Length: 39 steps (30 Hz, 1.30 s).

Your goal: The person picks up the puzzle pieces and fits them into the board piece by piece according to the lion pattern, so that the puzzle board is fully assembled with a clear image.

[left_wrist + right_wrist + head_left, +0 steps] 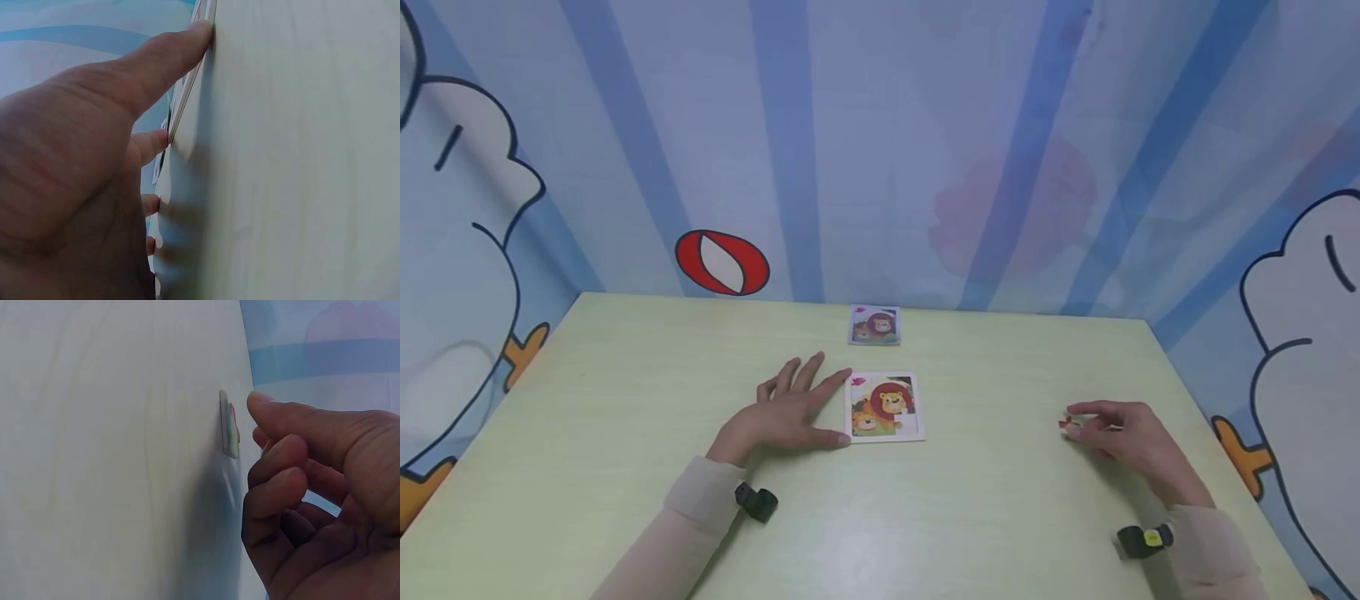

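Note:
A white-framed lion jigsaw puzzle lies flat near the middle of the table, a white patch showing at its lower right. At the puzzle's left side is my left hand, fingers spread, with thumb and index fingertip touching the frame's edge near its two left corners. Over on the right side, my right hand is beside a small colourful puzzle piece. In the right wrist view this puzzle piece lies on the table, a narrow gap separating it from the thumb tip; the other fingers are loosely bent.
A smaller lion picture card lies behind the puzzle, close to the back edge of the pale wooden table. A blue striped curtain with cartoon figures stands around the table's back and sides.

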Available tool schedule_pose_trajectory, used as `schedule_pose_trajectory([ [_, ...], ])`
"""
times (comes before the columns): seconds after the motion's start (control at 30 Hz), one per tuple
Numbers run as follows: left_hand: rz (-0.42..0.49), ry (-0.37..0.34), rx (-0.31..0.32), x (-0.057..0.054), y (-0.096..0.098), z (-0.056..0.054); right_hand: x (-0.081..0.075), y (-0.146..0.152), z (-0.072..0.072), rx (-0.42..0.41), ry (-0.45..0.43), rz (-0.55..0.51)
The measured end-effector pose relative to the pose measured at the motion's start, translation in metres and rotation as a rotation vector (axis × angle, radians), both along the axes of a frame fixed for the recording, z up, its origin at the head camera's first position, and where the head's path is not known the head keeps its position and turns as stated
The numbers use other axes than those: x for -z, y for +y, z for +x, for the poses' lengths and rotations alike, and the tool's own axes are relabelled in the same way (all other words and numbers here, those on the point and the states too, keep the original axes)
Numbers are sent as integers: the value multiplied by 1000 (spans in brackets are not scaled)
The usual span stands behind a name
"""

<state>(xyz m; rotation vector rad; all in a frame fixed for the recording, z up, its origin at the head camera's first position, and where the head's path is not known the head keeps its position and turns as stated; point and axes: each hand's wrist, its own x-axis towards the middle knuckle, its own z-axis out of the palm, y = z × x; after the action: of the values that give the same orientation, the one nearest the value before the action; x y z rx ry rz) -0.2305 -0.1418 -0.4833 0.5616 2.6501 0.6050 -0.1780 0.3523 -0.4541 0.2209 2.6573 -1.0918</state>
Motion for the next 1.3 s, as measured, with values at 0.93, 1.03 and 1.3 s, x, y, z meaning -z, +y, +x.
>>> schedule_pose_trajectory([
  [0.93, 5, -9, -4, 0, 0, 0, 4, -3, 8, 38, 112, -23],
  [1.03, 6, -7, -3, 0, 1, -1, 4, -3, 8, 40, 142, -35],
  [1.3, 5, -9, -2, -2, 1, 0, 4, -4, 5, 87, 138, -22],
])
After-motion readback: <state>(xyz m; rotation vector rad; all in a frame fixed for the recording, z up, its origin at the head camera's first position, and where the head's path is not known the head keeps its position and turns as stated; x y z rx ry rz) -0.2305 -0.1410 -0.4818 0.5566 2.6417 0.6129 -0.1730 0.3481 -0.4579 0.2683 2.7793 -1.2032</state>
